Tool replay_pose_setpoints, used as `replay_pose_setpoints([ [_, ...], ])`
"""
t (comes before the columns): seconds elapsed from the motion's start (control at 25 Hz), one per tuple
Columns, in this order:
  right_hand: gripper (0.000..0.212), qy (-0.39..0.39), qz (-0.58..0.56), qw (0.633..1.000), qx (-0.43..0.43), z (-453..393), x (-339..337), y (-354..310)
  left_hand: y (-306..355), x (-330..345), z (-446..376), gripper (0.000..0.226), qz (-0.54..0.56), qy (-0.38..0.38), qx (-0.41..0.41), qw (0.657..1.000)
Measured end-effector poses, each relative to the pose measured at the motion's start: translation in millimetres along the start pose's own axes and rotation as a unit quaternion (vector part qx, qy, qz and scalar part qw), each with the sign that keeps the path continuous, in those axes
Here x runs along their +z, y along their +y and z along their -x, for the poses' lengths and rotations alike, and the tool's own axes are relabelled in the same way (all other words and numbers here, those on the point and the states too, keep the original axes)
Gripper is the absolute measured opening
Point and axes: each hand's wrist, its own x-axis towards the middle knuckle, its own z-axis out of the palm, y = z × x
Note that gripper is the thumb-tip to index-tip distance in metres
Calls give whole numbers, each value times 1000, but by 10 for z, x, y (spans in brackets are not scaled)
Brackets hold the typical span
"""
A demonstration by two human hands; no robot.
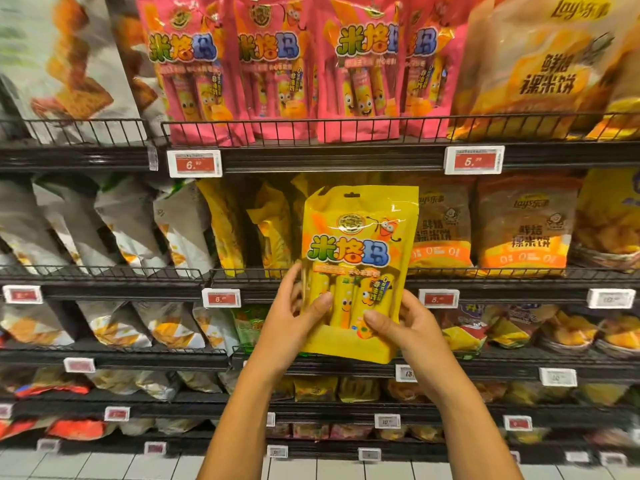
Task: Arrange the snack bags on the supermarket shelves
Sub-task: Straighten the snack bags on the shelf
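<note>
Both hands hold one yellow snack bag [358,271] upright in front of the shelves: the left hand [294,323] grips its lower left edge with the thumb across the front, and the right hand [403,329] grips the lower right edge the same way. Directly behind the bag runs the wire-fronted middle shelf [311,289], carrying more yellow bags [242,226] left of it and orange-brown bags [523,223] right of it. Above it stands a row of pink bags [277,71]. A red price tag [221,298] sits just left of the left hand.
</note>
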Motion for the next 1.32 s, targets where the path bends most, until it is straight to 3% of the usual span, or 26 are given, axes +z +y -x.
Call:
replay_pose_setpoints([
  [0.08, 48, 3, -18, 1000, 1, -3, -82, 33, 1, -39, -4, 97, 11, -11, -10, 1000],
  [0.28, 48, -13, -17, 1000, 16, -11, -105, 93, -13, -72, -34, 59, -8, -33, -1, 999],
  [0.44, 69, -12, 20, 1000, 3, -33, -161, 44, -28, -57, -37, 60, -39, -20, 18, 999],
  [0.56, 60, 10, 89, 996, -19, -60, -183, 0, 6, -73, -68, 76, -89, -18, 31, 995],
  [0.72, 47, 39, 160, 985, -53, -87, -170, -32, 40, -77, -127, 62, -195, -16, 59, 979],
  [0.88, 43, 43, 140, 984, -102, -116, -141, -19, 109, 0, -103, 51, -213, 21, 106, 971],
  [0.96, 38, 50, 111, 987, -104, -114, -100, -46, 139, 36, -97, 55, -205, 27, 129, 970],
  [1.08, 42, 16, 10, 995, -99, -133, -61, -78, 169, 44, -85, 59, -197, 34, 139, 970],
  [1.16, 26, -1, -77, 993, -84, -168, -71, -65, 149, 38, -85, 56, -192, 37, 139, 971],
  [1.24, 47, 2, -85, 994, -73, -147, -65, -67, 131, 34, -82, 56, -188, 38, 138, 972],
  [1.32, 51, 28, -4, 995, -98, -105, -73, -62, 132, 27, -77, 58, -185, 30, 138, 973],
])
